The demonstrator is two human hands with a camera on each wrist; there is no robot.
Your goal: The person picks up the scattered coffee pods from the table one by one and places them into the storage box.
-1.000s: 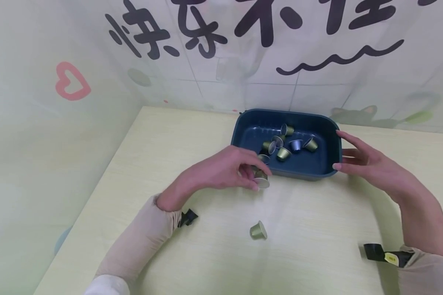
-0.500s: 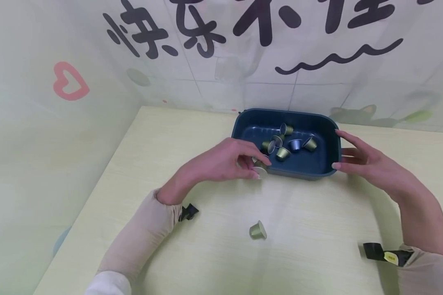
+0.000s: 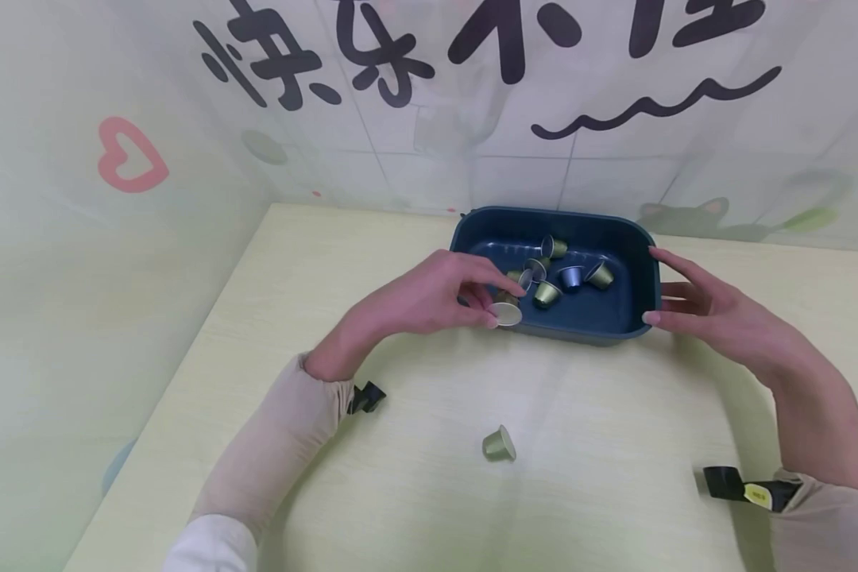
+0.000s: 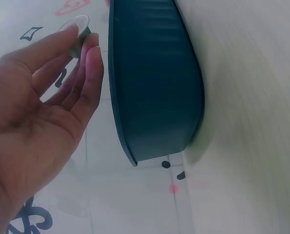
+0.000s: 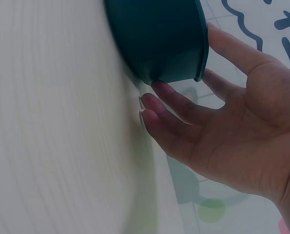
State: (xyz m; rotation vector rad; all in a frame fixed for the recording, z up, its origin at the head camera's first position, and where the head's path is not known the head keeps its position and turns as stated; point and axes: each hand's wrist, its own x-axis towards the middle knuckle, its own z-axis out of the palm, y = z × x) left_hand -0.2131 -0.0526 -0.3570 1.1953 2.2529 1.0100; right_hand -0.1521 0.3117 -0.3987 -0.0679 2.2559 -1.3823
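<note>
My left hand (image 3: 439,295) pinches a coffee capsule (image 3: 506,314) between thumb and fingers, its pale lid facing me, over the near left rim of a dark blue bin (image 3: 593,327). In the left wrist view the capsule (image 4: 79,25) appears at the fingertips, above the level of the bin's rim. My right hand (image 3: 722,314) rests at the bin's right end, its fingers extended and touching the wall and rim. Inside the bin lie several capsules, mostly green, with one blue capsule (image 3: 571,276) among them. The left hand partly covers some of them.
One pale green capsule (image 3: 499,444) lies on its side on the light wooden table (image 3: 579,477), in front of the bin. A wall (image 3: 429,183) covered with a printed sheet stands right behind the bin.
My left hand has moved away from me and up with its capsule, from in front of the bin to over its near rim. The right hand has stayed at the bin's end.
</note>
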